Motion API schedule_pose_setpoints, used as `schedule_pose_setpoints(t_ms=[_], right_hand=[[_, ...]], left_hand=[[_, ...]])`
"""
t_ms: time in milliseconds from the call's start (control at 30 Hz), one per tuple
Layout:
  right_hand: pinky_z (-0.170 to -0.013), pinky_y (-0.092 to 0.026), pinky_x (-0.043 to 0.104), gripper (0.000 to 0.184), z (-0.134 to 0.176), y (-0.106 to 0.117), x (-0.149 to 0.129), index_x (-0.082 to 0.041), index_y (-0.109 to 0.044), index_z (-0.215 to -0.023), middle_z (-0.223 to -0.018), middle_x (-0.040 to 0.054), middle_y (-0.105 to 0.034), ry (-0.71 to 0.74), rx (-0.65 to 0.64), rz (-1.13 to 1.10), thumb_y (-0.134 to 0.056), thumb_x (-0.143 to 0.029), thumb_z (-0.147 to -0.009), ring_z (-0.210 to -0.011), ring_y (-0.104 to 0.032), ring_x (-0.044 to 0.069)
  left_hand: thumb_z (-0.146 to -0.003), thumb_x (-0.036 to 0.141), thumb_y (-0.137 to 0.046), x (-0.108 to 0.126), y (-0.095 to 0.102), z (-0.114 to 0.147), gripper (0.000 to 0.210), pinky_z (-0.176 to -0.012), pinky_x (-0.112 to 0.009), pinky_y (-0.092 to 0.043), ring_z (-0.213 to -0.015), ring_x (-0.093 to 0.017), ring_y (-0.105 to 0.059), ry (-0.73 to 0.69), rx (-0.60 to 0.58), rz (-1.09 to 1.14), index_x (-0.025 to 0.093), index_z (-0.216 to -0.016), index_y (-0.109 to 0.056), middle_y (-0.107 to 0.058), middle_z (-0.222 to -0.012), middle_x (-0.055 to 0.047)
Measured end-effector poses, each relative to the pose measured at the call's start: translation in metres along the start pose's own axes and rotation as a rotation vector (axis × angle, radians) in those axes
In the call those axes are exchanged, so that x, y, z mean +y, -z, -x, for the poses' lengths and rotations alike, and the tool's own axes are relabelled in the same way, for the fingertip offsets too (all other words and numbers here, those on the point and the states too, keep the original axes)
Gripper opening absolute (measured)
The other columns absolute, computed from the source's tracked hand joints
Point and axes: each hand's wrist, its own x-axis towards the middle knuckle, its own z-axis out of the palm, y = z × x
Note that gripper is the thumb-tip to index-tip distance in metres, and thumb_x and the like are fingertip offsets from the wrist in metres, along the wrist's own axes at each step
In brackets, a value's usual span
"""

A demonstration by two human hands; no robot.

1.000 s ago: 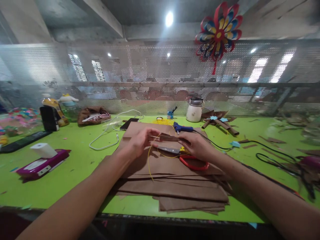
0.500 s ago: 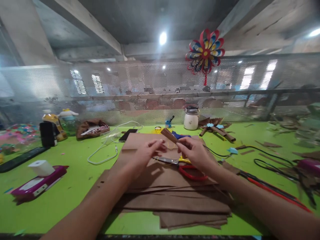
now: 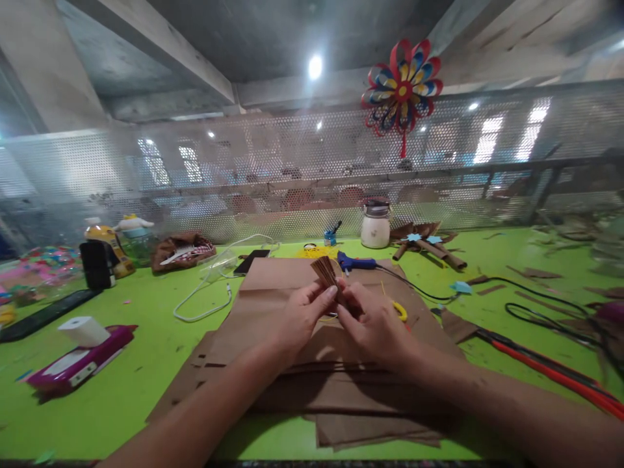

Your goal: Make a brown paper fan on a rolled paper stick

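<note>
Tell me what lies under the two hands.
Stacked brown sheets lie under the left hand and right hand; a yellow loop shows beside the right. What the hands cover cannot be seen.

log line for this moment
left hand: holding fanned brown paper; right hand: holding it too; below: brown sheets; beyond: glue gun

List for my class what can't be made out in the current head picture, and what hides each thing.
- Brown bundle: head view; lower end hidden by the left hand and right hand.
- Yellow loop: head view; whatever it joins, hidden by the right hand.
- Red-and-black tool: head view; one end cut off by the right edge.
- Background: head view; blurred behind the perforated screen.
</note>
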Motion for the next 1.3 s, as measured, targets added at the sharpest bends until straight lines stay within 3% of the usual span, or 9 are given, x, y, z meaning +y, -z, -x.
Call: schedule_pose_setpoints(t_ms=[233,467,667,1033,1300], right_hand=[[-0.058,-0.042,0.026,0.021,0.003,0.004,-0.009,-0.019,-0.056,-0.095,-0.077,0.0040,-0.067,0.016,-0.079,0.046,-0.050,-0.036,-0.086,-0.064,-0.060,0.016],[-0.066,-0.041,0.030,0.025,-0.009,0.023,-0.008,-0.015,-0.061,-0.077,-0.075,0.0077,-0.058,0.224,0.063,0.267,-0.043,-0.026,-0.090,-0.071,-0.052,0.018],[-0.066,-0.042,0.030,0.025,-0.011,0.026,-0.009,-0.014,-0.060,-0.074,-0.074,0.0086,-0.056,0.305,0.052,0.302,-0.041,-0.018,-0.089,-0.072,-0.050,0.019],[-0.060,-0.039,0.028,0.020,-0.012,0.023,-0.003,-0.016,-0.053,-0.069,-0.068,0.0053,-0.051,0.351,0.093,0.318,-0.043,-0.014,-0.086,-0.066,-0.047,0.017],[-0.067,-0.038,0.029,0.015,-0.021,0.034,0.006,-0.017,-0.053,-0.073,-0.075,0.0059,-0.053,0.255,0.099,0.354,-0.044,-0.017,-0.085,-0.072,-0.049,0.017]], left_hand=[[-0.077,0.028,-0.063,0.001,0.002,0.000,0.021,-0.072,-0.025,-0.044,-0.079,-0.015,-0.060,0.110,0.110,0.075,0.012,-0.090,-0.064,-0.066,-0.085,-0.006],[-0.080,0.029,-0.060,-0.002,0.004,-0.002,0.021,-0.071,-0.026,-0.046,-0.071,-0.013,-0.058,0.118,-0.011,0.109,0.012,-0.093,-0.062,-0.064,-0.083,-0.007],[-0.081,0.035,-0.058,-0.008,0.000,0.001,0.025,-0.069,-0.025,-0.046,-0.071,-0.012,-0.056,0.101,-0.071,0.039,0.015,-0.095,-0.061,-0.062,-0.082,-0.004],[-0.081,0.041,-0.056,-0.005,-0.004,0.003,0.029,-0.066,-0.027,-0.046,-0.065,-0.012,-0.056,0.132,-0.155,0.067,0.013,-0.083,-0.059,-0.060,-0.075,-0.005],[-0.084,0.036,-0.053,-0.006,0.007,0.001,0.025,-0.055,-0.022,-0.039,-0.058,-0.010,-0.053,0.232,-0.085,0.119,0.013,-0.093,-0.057,-0.054,-0.068,-0.002]])
